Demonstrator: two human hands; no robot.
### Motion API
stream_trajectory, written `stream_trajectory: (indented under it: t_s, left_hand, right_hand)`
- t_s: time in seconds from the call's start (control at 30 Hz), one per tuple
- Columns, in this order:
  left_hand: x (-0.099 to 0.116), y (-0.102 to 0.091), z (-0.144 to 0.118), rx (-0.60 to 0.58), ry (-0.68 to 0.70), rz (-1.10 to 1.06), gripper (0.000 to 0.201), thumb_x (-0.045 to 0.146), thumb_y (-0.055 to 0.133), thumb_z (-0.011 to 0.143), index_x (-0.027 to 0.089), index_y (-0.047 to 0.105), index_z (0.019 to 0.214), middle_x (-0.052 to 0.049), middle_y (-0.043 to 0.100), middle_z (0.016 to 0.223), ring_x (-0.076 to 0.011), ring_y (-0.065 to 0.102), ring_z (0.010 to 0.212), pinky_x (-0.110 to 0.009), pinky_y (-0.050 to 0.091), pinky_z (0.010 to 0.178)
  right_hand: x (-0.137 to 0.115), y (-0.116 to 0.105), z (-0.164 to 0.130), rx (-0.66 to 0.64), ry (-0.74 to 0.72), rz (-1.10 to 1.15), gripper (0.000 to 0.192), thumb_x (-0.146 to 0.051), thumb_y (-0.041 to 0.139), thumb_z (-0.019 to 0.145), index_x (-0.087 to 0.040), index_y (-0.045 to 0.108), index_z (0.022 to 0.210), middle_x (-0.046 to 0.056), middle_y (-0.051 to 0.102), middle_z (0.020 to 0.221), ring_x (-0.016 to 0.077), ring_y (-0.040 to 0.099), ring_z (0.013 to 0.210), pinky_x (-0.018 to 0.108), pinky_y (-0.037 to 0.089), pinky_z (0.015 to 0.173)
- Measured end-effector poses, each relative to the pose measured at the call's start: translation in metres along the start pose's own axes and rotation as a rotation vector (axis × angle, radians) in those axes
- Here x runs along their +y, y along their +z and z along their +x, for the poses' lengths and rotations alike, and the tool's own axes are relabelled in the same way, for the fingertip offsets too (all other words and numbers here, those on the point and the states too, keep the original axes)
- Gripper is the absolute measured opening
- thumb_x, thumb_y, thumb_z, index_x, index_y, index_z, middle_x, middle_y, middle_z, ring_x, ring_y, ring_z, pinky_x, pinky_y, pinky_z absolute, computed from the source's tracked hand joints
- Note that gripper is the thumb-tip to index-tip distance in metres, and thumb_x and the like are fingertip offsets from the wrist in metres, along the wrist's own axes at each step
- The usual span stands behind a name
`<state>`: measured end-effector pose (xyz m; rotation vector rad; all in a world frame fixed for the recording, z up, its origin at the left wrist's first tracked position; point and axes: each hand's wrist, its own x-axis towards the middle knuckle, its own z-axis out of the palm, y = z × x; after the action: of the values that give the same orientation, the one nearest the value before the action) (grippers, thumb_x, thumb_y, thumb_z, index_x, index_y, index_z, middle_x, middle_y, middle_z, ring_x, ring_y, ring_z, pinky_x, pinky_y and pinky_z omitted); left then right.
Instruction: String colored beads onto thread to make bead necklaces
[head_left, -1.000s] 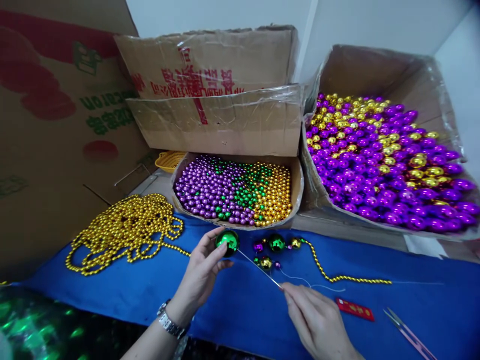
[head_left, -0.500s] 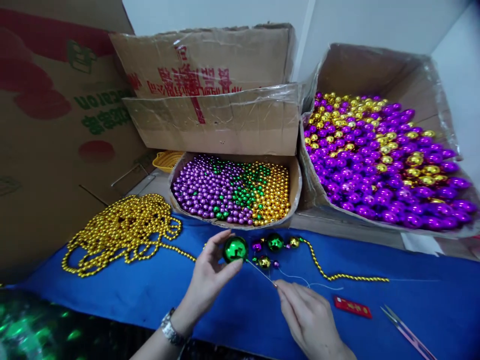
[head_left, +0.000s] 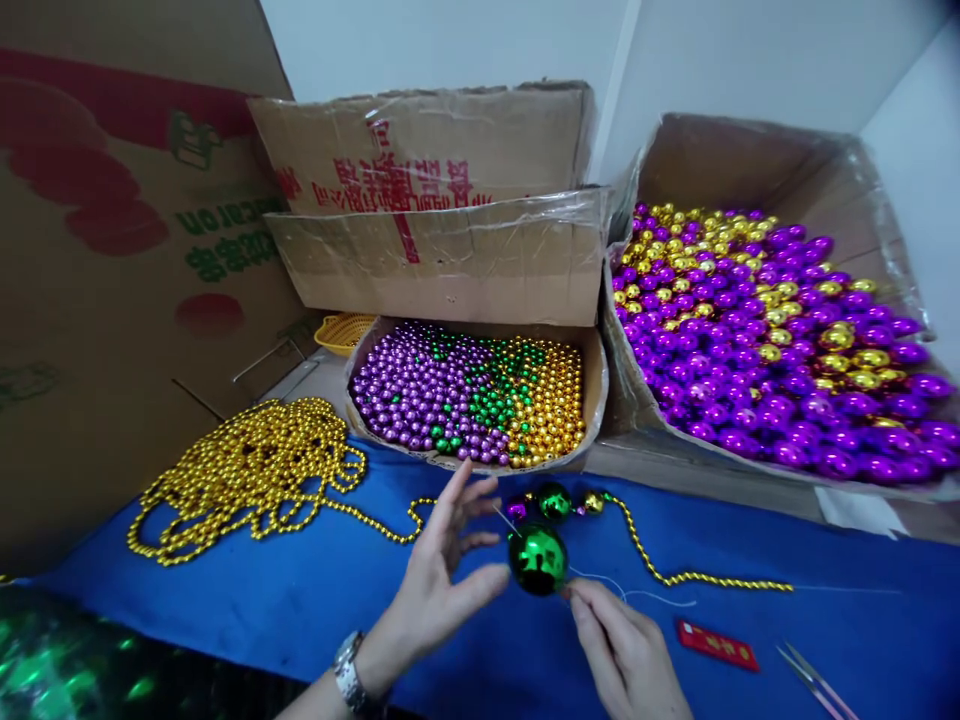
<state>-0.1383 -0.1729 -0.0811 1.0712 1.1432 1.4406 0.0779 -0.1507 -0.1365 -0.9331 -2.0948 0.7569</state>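
Note:
A shiny green ball hangs just above the blue cloth, threaded on a thin needle whose tip pokes out up and left of it. My left hand has its fingers spread, only the thumb touching the ball's left side. My right hand pinches the needle's rear end right below the ball, a white thread trailing from it. Just behind lie strung beads: purple, green, gold, then a gold bead strand.
A cardboard tray of small purple, green and gold beads sits behind my hands. A big box of purple and gold balls stands right. A gold bead chain pile lies left. A red packet and scissors lie right.
The green ball has slid down the needle to the right, from my left fingertips to my right hand. My left fingers have opened and spread. The view tilted slightly.

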Motion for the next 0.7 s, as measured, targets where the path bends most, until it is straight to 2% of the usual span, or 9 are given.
stream_trajectory:
  t_s: [0.07, 0.13, 0.2, 0.23, 0.3, 0.37, 0.47, 0.7]
  left_hand:
    - [0.013, -0.005, 0.022, 0.049, 0.071, 0.082, 0.058, 0.019, 0.068, 0.076, 0.025, 0.049, 0.130, -0.011, 0.053, 0.128, -0.0283, 0.052, 0.112, -0.036, 0.047, 0.087]
    - [0.023, -0.010, 0.052, 0.062, 0.162, 0.318, 0.038, 0.023, 0.065, 0.078, 0.021, 0.061, 0.116, -0.010, 0.061, 0.115, -0.0260, 0.057, 0.102, -0.034, 0.046, 0.086]
    - [0.026, -0.011, 0.088, -0.041, 0.264, 0.715, 0.027, 0.025, 0.057, 0.083, 0.021, 0.064, 0.109, -0.010, 0.064, 0.108, -0.0248, 0.058, 0.097, -0.035, 0.044, 0.087]
    - [0.024, -0.011, 0.106, -0.137, 0.285, 0.956, 0.024, 0.025, 0.053, 0.085, 0.022, 0.064, 0.106, -0.009, 0.065, 0.104, -0.0245, 0.058, 0.096, -0.036, 0.043, 0.087]
    - [0.017, -0.006, 0.140, -0.232, 0.273, 1.135, 0.016, 0.020, 0.054, 0.082, 0.021, 0.067, 0.091, -0.009, 0.067, 0.090, -0.0256, 0.059, 0.091, -0.037, 0.043, 0.085]
    - [0.006, 0.002, 0.167, -0.302, 0.252, 1.226, 0.011, 0.016, 0.057, 0.078, 0.019, 0.067, 0.079, -0.009, 0.067, 0.078, -0.0260, 0.060, 0.085, -0.037, 0.044, 0.081]
    - [-0.008, 0.016, 0.191, -0.392, 0.249, 1.350, 0.009, 0.011, 0.058, 0.073, 0.018, 0.065, 0.074, -0.011, 0.066, 0.076, -0.0269, 0.060, 0.084, -0.036, 0.045, 0.076]
    - [-0.024, 0.038, 0.206, -0.541, 0.304, 1.493, 0.013, 0.014, 0.055, 0.076, 0.016, 0.064, 0.084, -0.015, 0.064, 0.088, -0.0296, 0.058, 0.092, -0.038, 0.046, 0.075]
  right_hand:
    - [0.001, -0.004, 0.000, 0.038, 0.033, 0.016, 0.024, -0.026, 0.037, 0.096, -0.021, 0.060, 0.102, 0.007, 0.068, 0.086, 0.0153, 0.066, 0.071, 0.020, 0.051, 0.062]
    - [0.002, -0.007, -0.002, 0.062, 0.063, 0.026, 0.024, -0.027, 0.038, 0.096, -0.022, 0.061, 0.103, 0.006, 0.068, 0.084, 0.0145, 0.065, 0.068, 0.020, 0.050, 0.060]
    - [0.002, -0.009, -0.003, 0.086, 0.088, 0.030, 0.024, -0.029, 0.039, 0.096, -0.022, 0.061, 0.102, 0.005, 0.067, 0.082, 0.0141, 0.064, 0.066, 0.019, 0.050, 0.059]
    - [0.002, -0.009, -0.004, 0.104, 0.099, 0.030, 0.024, -0.030, 0.039, 0.096, -0.022, 0.062, 0.101, 0.005, 0.067, 0.081, 0.0141, 0.064, 0.065, 0.019, 0.050, 0.058]
    - [0.002, -0.009, -0.005, 0.145, 0.115, 0.029, 0.026, -0.032, 0.039, 0.096, -0.022, 0.063, 0.098, 0.006, 0.067, 0.080, 0.0145, 0.064, 0.063, 0.019, 0.051, 0.057]
    - [0.002, -0.010, -0.006, 0.173, 0.123, 0.030, 0.028, -0.034, 0.038, 0.096, -0.021, 0.064, 0.097, 0.006, 0.067, 0.079, 0.0147, 0.064, 0.061, 0.018, 0.051, 0.056]
    - [0.002, -0.013, -0.006, 0.192, 0.134, 0.024, 0.030, -0.036, 0.038, 0.096, -0.021, 0.064, 0.097, 0.006, 0.067, 0.077, 0.0143, 0.063, 0.059, 0.017, 0.052, 0.055]
    - [0.006, -0.019, -0.007, 0.240, 0.164, 0.007, 0.032, -0.040, 0.039, 0.095, -0.022, 0.066, 0.095, 0.005, 0.067, 0.074, 0.0145, 0.064, 0.058, 0.016, 0.053, 0.058]
